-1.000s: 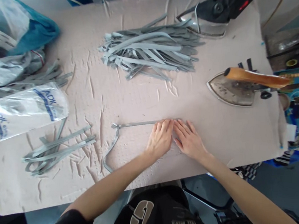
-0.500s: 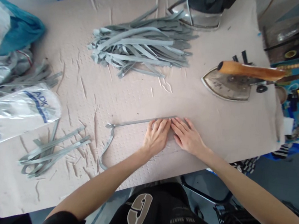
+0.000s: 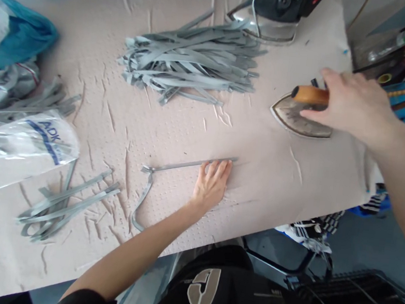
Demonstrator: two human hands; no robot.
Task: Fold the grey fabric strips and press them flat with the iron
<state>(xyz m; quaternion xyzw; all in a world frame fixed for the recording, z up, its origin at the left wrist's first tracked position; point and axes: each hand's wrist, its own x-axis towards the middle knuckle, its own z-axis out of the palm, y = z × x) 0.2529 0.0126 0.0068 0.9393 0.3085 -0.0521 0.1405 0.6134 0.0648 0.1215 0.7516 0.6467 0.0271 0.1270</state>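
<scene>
My left hand lies flat with fingers stretched out, pressing on a narrow folded grey strip on the padded beige table. The strip's left end bends down toward the table's near edge. My right hand is up at the right, fingers closing around the wooden handle of a flat iron that rests on the table.
A big heap of grey strips lies at the back centre, with a second black iron behind it. A smaller bunch of strips and plastic bags lie at the left. Cluttered shelves stand off the right edge.
My right hand left the strip and rose to the right, onto the iron's wooden handle. My left hand stayed pressing the strip.
</scene>
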